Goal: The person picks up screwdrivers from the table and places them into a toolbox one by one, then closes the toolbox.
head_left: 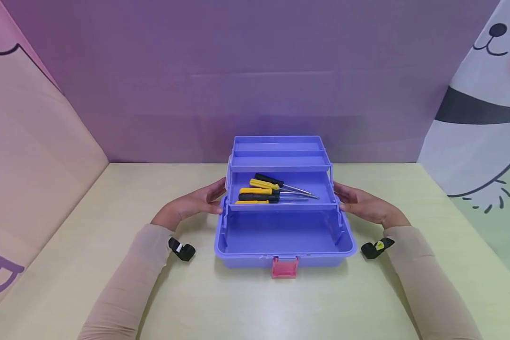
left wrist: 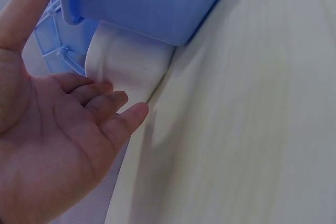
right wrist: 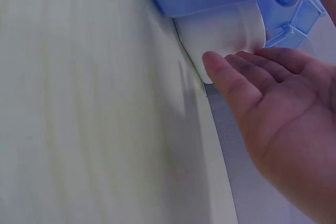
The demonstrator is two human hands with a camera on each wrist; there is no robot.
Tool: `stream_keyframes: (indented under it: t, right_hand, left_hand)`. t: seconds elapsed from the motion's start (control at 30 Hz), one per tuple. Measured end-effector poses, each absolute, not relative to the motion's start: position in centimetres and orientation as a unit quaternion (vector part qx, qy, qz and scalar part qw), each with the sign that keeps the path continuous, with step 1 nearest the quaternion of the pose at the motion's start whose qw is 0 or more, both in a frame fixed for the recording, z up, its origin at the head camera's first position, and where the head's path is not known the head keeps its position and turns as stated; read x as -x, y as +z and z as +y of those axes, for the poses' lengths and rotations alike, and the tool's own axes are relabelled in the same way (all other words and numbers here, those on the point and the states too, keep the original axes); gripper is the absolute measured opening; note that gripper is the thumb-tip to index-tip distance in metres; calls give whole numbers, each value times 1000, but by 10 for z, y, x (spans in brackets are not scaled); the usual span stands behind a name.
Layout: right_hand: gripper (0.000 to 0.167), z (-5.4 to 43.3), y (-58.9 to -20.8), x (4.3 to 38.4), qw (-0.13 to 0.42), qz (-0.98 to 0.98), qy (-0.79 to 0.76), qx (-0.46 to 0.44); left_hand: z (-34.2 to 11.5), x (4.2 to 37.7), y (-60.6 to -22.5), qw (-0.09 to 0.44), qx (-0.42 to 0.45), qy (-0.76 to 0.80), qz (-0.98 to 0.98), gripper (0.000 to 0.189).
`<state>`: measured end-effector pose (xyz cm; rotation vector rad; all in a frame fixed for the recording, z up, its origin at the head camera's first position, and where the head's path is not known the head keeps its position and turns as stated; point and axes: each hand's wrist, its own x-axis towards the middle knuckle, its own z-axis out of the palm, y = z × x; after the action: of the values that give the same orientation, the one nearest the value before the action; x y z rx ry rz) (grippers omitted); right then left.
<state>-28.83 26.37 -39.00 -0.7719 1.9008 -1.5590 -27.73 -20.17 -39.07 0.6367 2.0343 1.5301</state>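
Note:
A blue-purple toolbox (head_left: 285,261) stands on the table with its tiered trays raised. Several screwdrivers (head_left: 256,191) with yellow or black handles lie in the lower tray; the upper tray (head_left: 280,159) holds nothing. At the box's left side, my left hand (head_left: 197,202) has its thumb by the blue rim and loosely bent fingertips at the edge of a white curved part (left wrist: 131,56) low behind the box. My right hand (head_left: 367,206) mirrors this on the other side, thumb at the rim, fingers extended to the same white part (right wrist: 223,30). Both palms stay apart from the box.
A pink latch (head_left: 284,268) hangs at the toolbox's front. The pale wooden table (head_left: 246,307) ends at a purple backdrop (head_left: 263,85), close behind the box. Printed panels flank both sides. Small black devices (head_left: 182,249) are strapped at both wrists.

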Motion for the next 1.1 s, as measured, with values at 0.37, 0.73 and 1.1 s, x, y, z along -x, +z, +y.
stream_keyframes:
  t: [0.37, 0.73, 1.1]
  right_hand:
    - [78, 268, -391, 288, 298, 686, -595, 294]
    - [80, 268, -392, 286, 277, 705, -581, 299]
    - [84, 269, -389, 283, 278, 706, -584, 290]
  left_hand:
    - [-198, 275, -389, 250, -230, 564, 752, 109]
    - [-198, 275, -391, 244, -240, 564, 752, 107]
    - [-194, 275, -391, 245, -243, 570, 746, 109]
